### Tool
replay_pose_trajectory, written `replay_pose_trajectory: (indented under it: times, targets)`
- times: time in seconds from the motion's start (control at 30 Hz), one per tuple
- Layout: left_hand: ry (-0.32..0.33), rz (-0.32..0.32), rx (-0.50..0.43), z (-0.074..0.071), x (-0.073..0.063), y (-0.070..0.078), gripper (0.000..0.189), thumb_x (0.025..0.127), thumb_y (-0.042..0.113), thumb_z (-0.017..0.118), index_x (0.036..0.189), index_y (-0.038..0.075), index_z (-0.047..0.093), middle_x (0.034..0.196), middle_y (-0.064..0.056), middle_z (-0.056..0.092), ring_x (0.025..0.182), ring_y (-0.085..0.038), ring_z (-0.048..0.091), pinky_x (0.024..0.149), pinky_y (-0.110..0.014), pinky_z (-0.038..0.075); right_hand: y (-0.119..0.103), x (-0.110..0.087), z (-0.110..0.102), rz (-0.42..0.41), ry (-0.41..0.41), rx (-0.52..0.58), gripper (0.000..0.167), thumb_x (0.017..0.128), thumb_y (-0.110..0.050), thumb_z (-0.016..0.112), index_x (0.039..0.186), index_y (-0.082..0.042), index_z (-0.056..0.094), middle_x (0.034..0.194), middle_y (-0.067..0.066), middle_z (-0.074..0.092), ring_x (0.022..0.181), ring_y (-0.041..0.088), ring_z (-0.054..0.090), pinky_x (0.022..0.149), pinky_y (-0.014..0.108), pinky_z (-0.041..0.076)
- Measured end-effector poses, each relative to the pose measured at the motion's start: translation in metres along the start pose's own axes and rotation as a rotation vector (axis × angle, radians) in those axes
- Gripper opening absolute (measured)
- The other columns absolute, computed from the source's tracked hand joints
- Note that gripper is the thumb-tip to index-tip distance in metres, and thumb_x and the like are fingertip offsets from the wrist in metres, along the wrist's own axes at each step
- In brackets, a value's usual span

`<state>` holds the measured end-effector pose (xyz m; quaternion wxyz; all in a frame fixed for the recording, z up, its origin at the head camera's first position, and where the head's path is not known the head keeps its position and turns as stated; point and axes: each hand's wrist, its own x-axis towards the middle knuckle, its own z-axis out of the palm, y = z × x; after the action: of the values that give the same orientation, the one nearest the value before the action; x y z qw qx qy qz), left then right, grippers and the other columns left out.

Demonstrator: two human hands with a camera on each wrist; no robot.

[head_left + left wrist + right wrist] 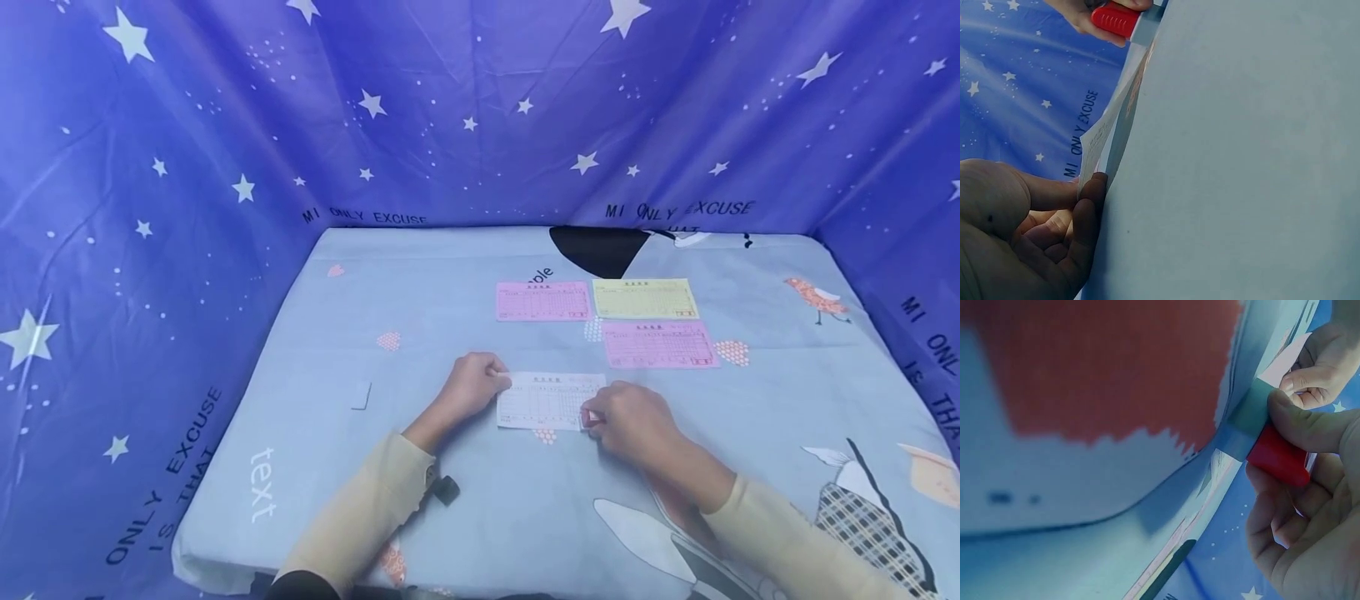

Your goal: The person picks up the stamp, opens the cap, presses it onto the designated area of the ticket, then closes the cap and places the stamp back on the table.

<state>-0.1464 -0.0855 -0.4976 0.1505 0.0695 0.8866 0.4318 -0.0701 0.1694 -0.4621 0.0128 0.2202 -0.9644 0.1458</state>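
A white printed slip (543, 402) lies in front of me near the middle of the bed-like surface. Its left edge is pinched by my left hand (474, 383), thumb on top and fingers beneath, and in the left wrist view the slip's end (1094, 150) bends up. My right hand (637, 421) grips a small stamp (1277, 456) with a red handle and a grey-blue block. The stamp is at the slip's lower right corner, its face hidden against the paper.
Beyond the white slip lie a pink slip (543, 302), a yellow slip (643, 298) and another pink slip (662, 344); the yellow one and the nearer pink one bear a red box at lower right. Starry blue curtains (450, 158) hang around the pale blue printed cloth (322, 333).
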Motion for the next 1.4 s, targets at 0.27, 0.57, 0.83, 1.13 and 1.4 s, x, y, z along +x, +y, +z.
replay_pose_trajectory:
  times: [0.27,0.57,0.83,1.13,1.4]
  targets:
    - [0.002,0.003,0.002,0.002,-0.002,-0.001,0.004,0.088,0.010,0.074,0.092,0.008,0.073,0.077,0.003,0.066,0.074,-0.015,0.059,0.070,-0.031,0.050,0.000,-0.003,0.002,-0.007,0.000,0.009,0.025,0.069,-0.006,0.085,0.069,-0.025,0.068,0.070,-0.013,0.061,0.071,0.014,0.057,0.062,0.033,0.048]
    - [0.013,0.042,0.034,-0.001,-0.002,0.002,0.004,0.087,0.009,0.074,0.090,0.006,0.074,0.077,0.003,0.066,0.077,-0.015,0.060,0.075,-0.033,0.051,0.001,-0.002,0.000,0.006,-0.042,0.019,0.023,0.072,-0.007,0.084,0.074,-0.025,0.070,0.073,-0.013,0.062,0.076,0.016,0.058,0.069,0.036,0.049]
    - [-0.008,0.032,0.016,-0.005,-0.002,0.006,0.005,0.088,0.010,0.073,0.084,0.008,0.073,0.076,0.002,0.066,0.075,-0.016,0.061,0.072,-0.033,0.051,0.001,-0.006,-0.011,0.026,-0.027,0.026,0.024,0.075,-0.011,0.086,0.079,-0.030,0.071,0.078,-0.016,0.063,0.078,0.013,0.055,0.069,0.034,0.048]
    - [-0.023,-0.010,-0.045,-0.007,-0.002,0.008,0.003,0.088,0.007,0.073,0.089,0.004,0.073,0.076,-0.001,0.066,0.064,-0.016,0.058,0.054,-0.025,0.046,0.003,-0.012,-0.044,0.163,0.104,0.132,0.019,0.078,-0.016,0.085,0.096,-0.019,0.079,0.095,-0.001,0.073,0.092,0.025,0.066,0.080,0.049,0.053]
    - [-0.018,-0.020,-0.104,-0.012,0.004,0.009,0.004,0.088,0.006,0.073,0.090,0.003,0.072,0.078,-0.004,0.069,0.066,-0.017,0.063,0.055,-0.026,0.050,0.014,-0.022,-0.042,0.158,0.144,0.147,0.020,0.077,-0.014,0.085,0.096,-0.015,0.079,0.095,0.003,0.074,0.097,0.032,0.069,0.084,0.053,0.053]
